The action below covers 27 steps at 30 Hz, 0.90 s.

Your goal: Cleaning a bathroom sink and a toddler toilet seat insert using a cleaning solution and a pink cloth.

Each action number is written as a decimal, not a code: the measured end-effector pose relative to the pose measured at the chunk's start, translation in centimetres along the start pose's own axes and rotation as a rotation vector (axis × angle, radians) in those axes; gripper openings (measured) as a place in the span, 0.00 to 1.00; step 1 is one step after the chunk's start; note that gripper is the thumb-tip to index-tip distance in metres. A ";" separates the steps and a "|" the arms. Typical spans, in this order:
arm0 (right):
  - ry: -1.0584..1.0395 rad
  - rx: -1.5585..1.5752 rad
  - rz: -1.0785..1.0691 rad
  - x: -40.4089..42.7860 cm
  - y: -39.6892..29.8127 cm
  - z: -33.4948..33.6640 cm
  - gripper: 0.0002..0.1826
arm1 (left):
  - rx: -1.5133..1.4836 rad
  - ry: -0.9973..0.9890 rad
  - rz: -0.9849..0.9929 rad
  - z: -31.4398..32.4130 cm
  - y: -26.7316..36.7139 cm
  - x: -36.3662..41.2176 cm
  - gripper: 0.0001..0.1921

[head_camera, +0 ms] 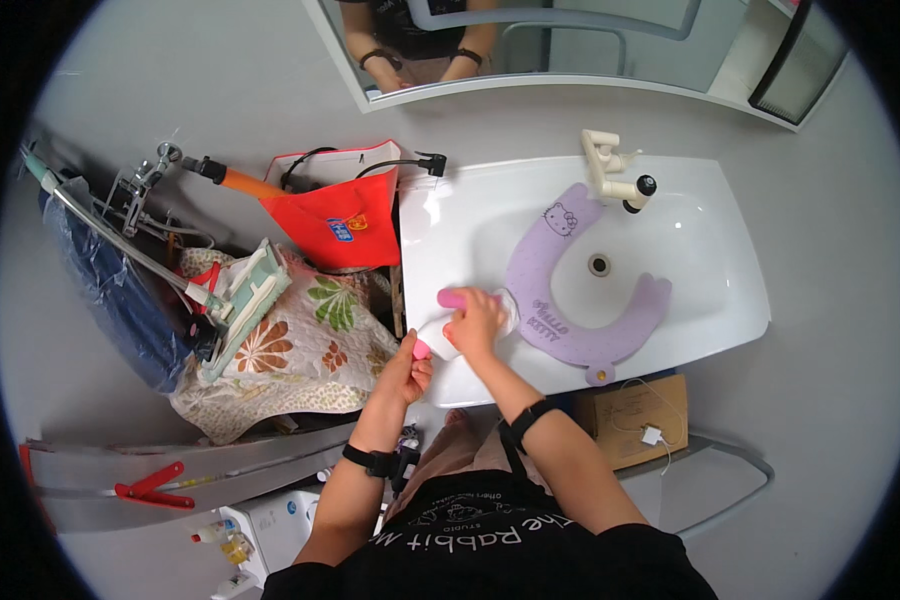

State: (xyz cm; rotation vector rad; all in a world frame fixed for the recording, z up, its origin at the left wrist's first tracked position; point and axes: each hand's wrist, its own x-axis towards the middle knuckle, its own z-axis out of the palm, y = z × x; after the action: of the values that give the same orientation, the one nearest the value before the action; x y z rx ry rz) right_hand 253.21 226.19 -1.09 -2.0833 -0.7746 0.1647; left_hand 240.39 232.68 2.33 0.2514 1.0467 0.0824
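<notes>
At the left end of the white washbasin [720, 315], my left hand [407, 373] pinches the pink end piece [420, 349] of a white bottle-like container [441, 341]. My right hand [474, 324] closes over the container's upper part from above. A rounded pink piece [451, 298] sticks out to the left of its fingers; whether it belongs to the container cannot be told. White material [508, 309] shows to the right of those fingers, beside a lilac U-shaped pad [540, 292]. This pad bears a cat drawing and curves around the drain [599, 264].
A cream faucet [607, 169] stands at the basin's back edge. Left of the basin are a red bag [337, 217] with a pump hose, a floral quilted cover [307, 352] and a flat mop [247, 315]. Below the basin's front is a cardboard box [637, 420]. A mirror cabinet [555, 52] hangs above.
</notes>
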 end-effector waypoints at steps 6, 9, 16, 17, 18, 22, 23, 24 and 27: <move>-0.199 0.450 -0.391 -4.8 -5.9 -0.9 0.18 | 0.372 0.127 0.217 -2.5 0.4 -1.4 0.25; -0.065 0.547 -0.263 -1.4 0.7 0.6 0.19 | 0.355 -0.084 0.112 -2.0 0.2 -3.6 0.26; -0.065 0.202 -0.091 -1.0 1.5 1.7 0.18 | 0.366 -0.003 0.198 -1.7 -0.1 -4.9 0.26; -0.252 0.396 -0.067 -2.6 -1.9 1.3 0.18 | 0.359 0.036 0.254 -2.5 0.0 -5.1 0.26; -0.165 0.445 -0.221 -3.6 -4.3 0.9 0.18 | 0.350 0.036 0.255 -2.2 -0.3 -5.4 0.26; -0.167 0.616 -0.396 -3.1 -5.9 -1.2 0.19 | 0.527 0.201 0.407 0.0 -0.1 -8.3 0.25; -0.155 0.673 -0.440 -2.1 -4.9 -1.0 0.19 | 0.557 0.214 0.453 0.3 0.1 -9.0 0.25; -0.109 0.601 -0.342 -1.4 -4.0 -0.9 0.18 | 0.587 0.249 0.492 0.5 0.3 -9.8 0.24; -0.100 0.529 -0.004 -0.5 2.2 3.1 0.21 | 0.789 0.265 0.574 2.1 1.3 -10.8 0.24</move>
State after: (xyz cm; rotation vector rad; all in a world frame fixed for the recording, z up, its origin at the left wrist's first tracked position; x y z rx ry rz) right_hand 252.59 227.18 -4.75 -1.5808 -0.7027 0.4260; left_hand 236.83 231.61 12.80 1.2842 1.2057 0.2219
